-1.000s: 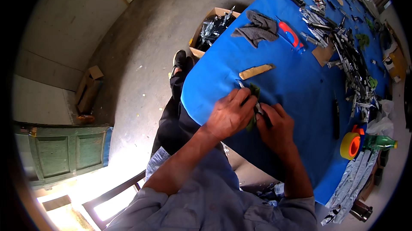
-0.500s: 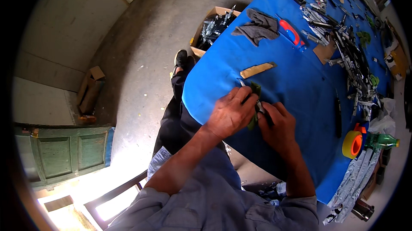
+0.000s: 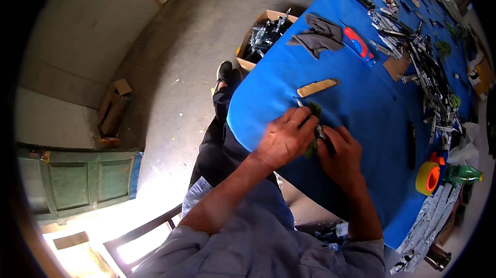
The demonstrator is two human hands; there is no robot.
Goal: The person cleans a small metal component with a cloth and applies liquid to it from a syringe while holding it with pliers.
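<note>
Close together above the near part of the blue-covered table [image 3: 261,89], both my hands work on one slim piece. My left hand [image 3: 289,137] is closed, its fingers pinching a dark green cloth or pad [image 3: 314,108] around the piece. A narrow, pale metal tip [image 3: 299,102] sticks out beyond those fingers. My right hand [image 3: 342,155] is closed on the piece's dark handle-like end [image 3: 328,145], beside the left fingertips. Fingers hide most of the piece, so its exact kind cannot be told. Just beyond lies a tan, worn bar [image 3: 316,88].
Farther along lie a grey cloth [image 3: 321,35] and a red-and-blue tool [image 3: 358,43]. Metal pieces [image 3: 426,76] heap up at right, above a yellow tape roll [image 3: 428,177] and a green bottle [image 3: 464,174]. A cardboard box [image 3: 247,64] of black and silver parts stands on the floor.
The whole scene has shifted slightly to the right in view. Both hands keep their hold on the piece and green cloth, with little change in their pose.
</note>
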